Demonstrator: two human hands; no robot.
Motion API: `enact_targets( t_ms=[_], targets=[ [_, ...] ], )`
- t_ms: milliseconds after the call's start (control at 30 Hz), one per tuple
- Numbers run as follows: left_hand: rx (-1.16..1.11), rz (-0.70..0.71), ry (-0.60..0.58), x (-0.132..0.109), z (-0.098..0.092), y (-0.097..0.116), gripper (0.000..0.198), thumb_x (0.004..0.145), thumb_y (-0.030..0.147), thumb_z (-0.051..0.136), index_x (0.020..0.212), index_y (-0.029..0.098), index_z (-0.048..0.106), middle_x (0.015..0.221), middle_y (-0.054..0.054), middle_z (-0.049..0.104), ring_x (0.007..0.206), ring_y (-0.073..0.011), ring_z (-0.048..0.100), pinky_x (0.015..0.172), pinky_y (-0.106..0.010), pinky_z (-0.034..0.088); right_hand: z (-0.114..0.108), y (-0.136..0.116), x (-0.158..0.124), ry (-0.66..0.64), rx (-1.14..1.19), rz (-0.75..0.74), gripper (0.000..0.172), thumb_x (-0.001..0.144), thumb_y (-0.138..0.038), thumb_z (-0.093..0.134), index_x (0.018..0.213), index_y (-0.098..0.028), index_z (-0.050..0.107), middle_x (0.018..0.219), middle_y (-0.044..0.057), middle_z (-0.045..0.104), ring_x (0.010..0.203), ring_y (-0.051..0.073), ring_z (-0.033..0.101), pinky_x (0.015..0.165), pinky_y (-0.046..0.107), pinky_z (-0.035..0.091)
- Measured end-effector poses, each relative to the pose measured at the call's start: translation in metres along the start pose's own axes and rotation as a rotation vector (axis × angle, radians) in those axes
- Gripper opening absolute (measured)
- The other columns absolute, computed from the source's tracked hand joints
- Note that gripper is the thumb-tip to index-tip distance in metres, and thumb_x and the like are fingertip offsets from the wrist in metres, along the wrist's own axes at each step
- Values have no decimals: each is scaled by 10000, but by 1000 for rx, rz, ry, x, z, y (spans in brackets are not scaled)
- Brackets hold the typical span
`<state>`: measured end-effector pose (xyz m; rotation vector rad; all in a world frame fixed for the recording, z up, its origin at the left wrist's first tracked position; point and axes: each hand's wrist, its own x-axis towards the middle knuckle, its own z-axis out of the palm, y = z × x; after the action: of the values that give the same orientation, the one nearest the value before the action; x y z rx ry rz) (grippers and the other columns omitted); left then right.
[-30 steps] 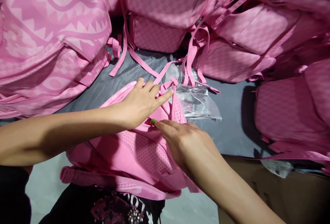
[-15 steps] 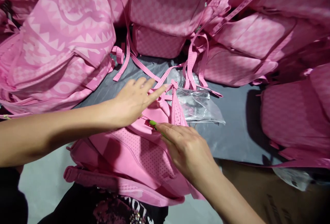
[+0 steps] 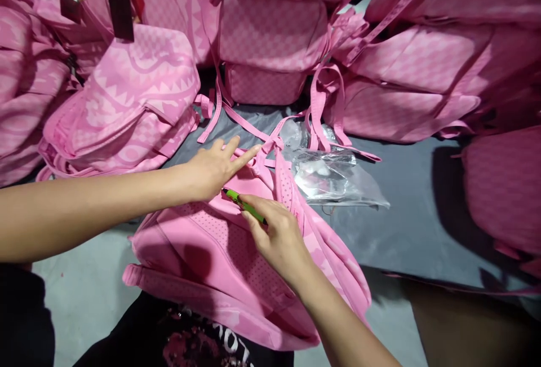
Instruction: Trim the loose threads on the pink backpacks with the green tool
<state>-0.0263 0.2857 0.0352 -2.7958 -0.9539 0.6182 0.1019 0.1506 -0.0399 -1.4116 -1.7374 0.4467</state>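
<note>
A pink backpack (image 3: 236, 243) with a dotted, padded back panel lies across the near edge of the table and over my lap. My left hand (image 3: 215, 171) rests on its top part, palm down and fingers spread, near the straps. In my right hand (image 3: 276, 237) is a slim green tool with a black tip (image 3: 249, 209), pen-like in shape; its exact kind does not show clearly. The black tip points left, close beneath my left palm at the bag's top seam. A pink strap (image 3: 274, 144) bunches up just beyond my left fingertips.
Pink checkered backpacks (image 3: 270, 34) are stacked along the back. Another patterned backpack (image 3: 139, 96) leans at the left, and more bags (image 3: 502, 186) stand at the right. A crumpled clear plastic bag (image 3: 338, 178) lies on the grey-covered table (image 3: 406, 209).
The green tool has come further into sight, with its tip nearer my left palm. My right hand has turned and moved left. The whole view has shifted, showing more bags at the left.
</note>
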Motion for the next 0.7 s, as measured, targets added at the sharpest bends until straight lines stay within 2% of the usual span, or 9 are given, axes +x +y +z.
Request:
enact_targets(
  t_ms=[167, 300, 433, 600, 700],
  targets=[
    [-52, 138, 48, 1, 11, -16, 1006, 848, 202, 596, 1592, 274, -77, 1640, -230, 89, 1397, -407, 343, 1041, -477, 417, -5, -5, -3, -62, -31, 11, 330, 946, -94, 520, 1246, -146, 647, 1119, 84, 747, 964, 236, 694, 858, 408, 531],
    [-123, 173, -27, 6, 11, -27, 1086, 815, 166, 607, 1573, 293, -160, 1657, -217, 36, 1480, -383, 237, 1115, -499, 340, -14, -10, -2, -146, -23, 6, 287, 923, -81, 539, 1160, -140, 690, 1033, 84, 760, 922, 240, 697, 851, 414, 521],
    [-167, 186, -62, 8, 8, -33, 1169, 788, 160, 643, 1545, 321, -232, 1669, -194, -46, 1502, -338, 221, 1120, -438, 350, -20, -15, 0, -233, 12, -20, 280, 937, -97, 533, 1146, -163, 708, 1007, 70, 764, 896, 221, 699, 849, 393, 520],
    [-163, 154, -86, 1, 6, -32, 1121, 812, 151, 610, 1555, 308, -215, 1666, -196, -87, 1494, -361, 241, 1135, -450, 339, -10, -14, -1, -133, -70, -23, 300, 935, -112, 519, 1178, -117, 695, 1020, 102, 759, 883, 257, 696, 809, 419, 531],
    [-144, 107, -52, -3, 9, -28, 1160, 795, 131, 618, 1537, 345, -247, 1660, -199, -125, 1464, -384, 307, 1113, -465, 363, -2, -9, -1, -83, -82, -33, 312, 927, -109, 528, 1196, -109, 686, 1006, 107, 756, 850, 261, 683, 772, 417, 532]
  ],
)
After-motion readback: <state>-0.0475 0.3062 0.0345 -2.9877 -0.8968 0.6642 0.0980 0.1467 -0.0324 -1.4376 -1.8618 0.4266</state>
